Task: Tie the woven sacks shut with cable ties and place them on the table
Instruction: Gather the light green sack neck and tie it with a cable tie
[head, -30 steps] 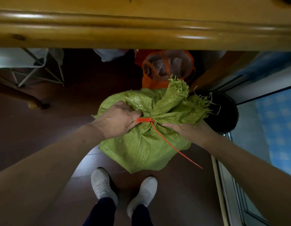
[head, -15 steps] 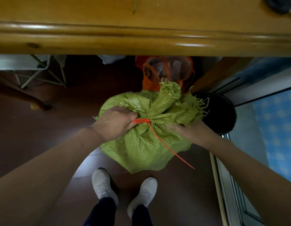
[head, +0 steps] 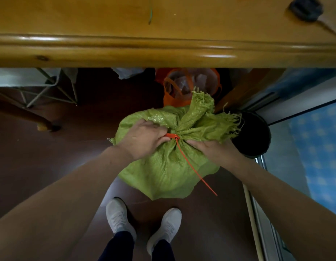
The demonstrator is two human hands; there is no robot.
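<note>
The left hand (head: 144, 138) grips the green sack (head: 163, 172) right at its neck. Its fingers are curled into the cloth. An orange cable tie (head: 172, 136) goes around the neck, and its little head sits just at the left hand's fingertips. The long thin tail of the tie hangs down over the sack, between the two hands, and pokes out past the sack's bottom edge.

The right hand (head: 210, 149) is on the other side of the tie, touching the sack. Its fingers point at the left hand. The fingertips go under the floppy, frayed top of the sack, so I cannot tell if they are curled or flat.

The sack is between both hands, not on the table (head: 163, 49). The wooden table edge is far past the hands, up top. A black bucket (head: 254, 136) stands just beyond the right hand. An orange bag (head: 174, 98) is behind the sack. Two white shoes (head: 118, 217) are below the hands, near the person.
</note>
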